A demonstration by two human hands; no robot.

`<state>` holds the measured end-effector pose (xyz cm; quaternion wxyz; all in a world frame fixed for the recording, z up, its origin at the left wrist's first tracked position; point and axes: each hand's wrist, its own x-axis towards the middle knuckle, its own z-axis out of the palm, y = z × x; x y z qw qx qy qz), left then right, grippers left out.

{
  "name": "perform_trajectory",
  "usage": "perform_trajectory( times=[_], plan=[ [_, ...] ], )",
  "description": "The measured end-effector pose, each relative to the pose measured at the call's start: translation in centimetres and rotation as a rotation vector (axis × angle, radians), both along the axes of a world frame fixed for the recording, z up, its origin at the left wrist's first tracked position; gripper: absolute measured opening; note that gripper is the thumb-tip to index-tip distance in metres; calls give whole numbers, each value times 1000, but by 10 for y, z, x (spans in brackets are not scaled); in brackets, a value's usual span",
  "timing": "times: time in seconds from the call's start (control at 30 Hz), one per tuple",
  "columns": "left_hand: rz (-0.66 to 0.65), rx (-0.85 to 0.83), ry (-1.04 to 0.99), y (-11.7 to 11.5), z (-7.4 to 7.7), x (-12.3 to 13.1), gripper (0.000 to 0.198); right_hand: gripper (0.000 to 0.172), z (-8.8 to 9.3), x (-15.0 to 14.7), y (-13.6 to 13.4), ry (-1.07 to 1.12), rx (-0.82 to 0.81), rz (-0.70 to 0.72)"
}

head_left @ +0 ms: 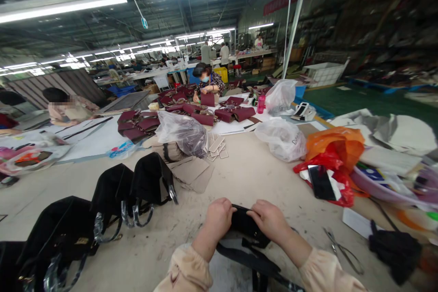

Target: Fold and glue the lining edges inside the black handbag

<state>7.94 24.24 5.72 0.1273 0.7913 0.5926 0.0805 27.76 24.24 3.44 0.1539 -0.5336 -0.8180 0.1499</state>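
My left hand (218,216) and my right hand (269,220) both grip the top edge of a small black bag piece (243,226) near the table's front edge. Fingers of both hands are curled over it, with the thumbs pressing on top. A black strap (248,260) trails from it toward me between my forearms. Both sleeves are pale peach.
Black handbags (112,200) with wrapped handles stand at the left. Cardboard pieces (191,171) and plastic bags (282,139) lie in the middle, red and orange bags with a phone (321,182) and scissors (342,248) at the right. Maroon bags (205,116) and seated workers (207,82) fill the far end.
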Motion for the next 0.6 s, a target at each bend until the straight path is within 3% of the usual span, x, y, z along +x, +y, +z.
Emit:
perform_trajectory(
  times=[0.17,0.33,0.6],
  plan=[
    [-22,9,0,0,-1,-3,18,20,7,-2,0,152,-63,0],
    [-38,14,-12,0,-1,-5,16,21,11,-10,1,266,-18,-11],
    [-46,21,-43,-2,-2,-6,16,23,21,-25,5,71,58,84]
  ],
)
